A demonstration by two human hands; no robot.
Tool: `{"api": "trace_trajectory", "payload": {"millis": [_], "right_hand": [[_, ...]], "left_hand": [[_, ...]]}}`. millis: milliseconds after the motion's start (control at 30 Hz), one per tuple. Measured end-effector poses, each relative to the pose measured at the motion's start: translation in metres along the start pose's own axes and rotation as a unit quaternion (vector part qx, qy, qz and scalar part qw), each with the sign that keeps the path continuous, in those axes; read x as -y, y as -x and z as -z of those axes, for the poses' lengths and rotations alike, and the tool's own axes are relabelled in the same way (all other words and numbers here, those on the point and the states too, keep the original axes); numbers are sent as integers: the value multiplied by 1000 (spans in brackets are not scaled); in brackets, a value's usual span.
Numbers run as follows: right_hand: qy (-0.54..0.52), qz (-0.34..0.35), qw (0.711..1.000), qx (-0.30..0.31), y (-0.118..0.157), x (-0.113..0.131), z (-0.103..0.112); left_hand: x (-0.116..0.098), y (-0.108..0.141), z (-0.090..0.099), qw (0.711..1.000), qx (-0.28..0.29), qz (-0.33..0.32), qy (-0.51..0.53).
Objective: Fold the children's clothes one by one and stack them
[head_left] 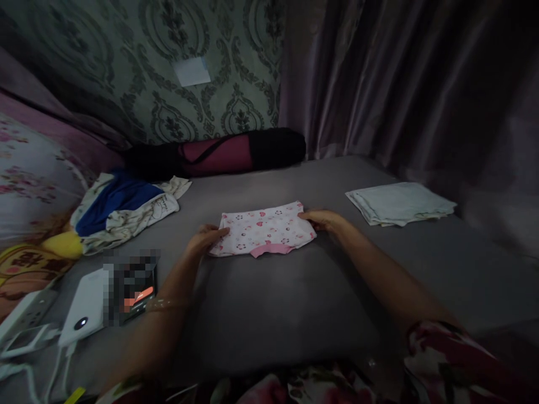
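A small white garment (265,227) with pink and red prints lies folded in the middle of the grey bed surface (261,314). Its pink neckline edge faces me. My left hand (206,237) grips the garment's left side, thumb on top and fingers partly hidden beneath. At the right side, my right hand (322,219) pinches the edge between thumb and fingers.
Folded pale cloths (400,202) lie at the right. A blue and white clothing heap (126,207) is at the left, with a phone (141,289), a white power bank (86,306) and cables nearer me. Behind lies a long black and pink bag (223,154).
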State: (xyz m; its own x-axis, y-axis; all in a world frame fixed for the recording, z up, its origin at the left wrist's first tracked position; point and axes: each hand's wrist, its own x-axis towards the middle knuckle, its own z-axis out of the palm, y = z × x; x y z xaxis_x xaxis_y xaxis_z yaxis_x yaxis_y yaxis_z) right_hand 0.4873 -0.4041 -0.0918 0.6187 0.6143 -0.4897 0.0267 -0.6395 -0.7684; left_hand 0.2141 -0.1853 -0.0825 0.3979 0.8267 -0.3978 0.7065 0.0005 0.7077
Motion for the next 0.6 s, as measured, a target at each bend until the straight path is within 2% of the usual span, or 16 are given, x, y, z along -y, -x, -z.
{"api": "trace_trajectory", "payload": {"millis": [233,400,500,600], "right_hand": [[15,61,998,-23,8,2,-6],[-18,80,996,-34,18,4,-5],[-53,87,994,-33,22,1,4],[-90,88,990,-56,26,-8,25]], "left_hand": [[-8,8,0,1000,-17,-11,3],[-26,16,5,999,-4,-39,0],[-46,21,3,998,7,-53,14],[-70,25,-9,996,21,-87,27]]}}
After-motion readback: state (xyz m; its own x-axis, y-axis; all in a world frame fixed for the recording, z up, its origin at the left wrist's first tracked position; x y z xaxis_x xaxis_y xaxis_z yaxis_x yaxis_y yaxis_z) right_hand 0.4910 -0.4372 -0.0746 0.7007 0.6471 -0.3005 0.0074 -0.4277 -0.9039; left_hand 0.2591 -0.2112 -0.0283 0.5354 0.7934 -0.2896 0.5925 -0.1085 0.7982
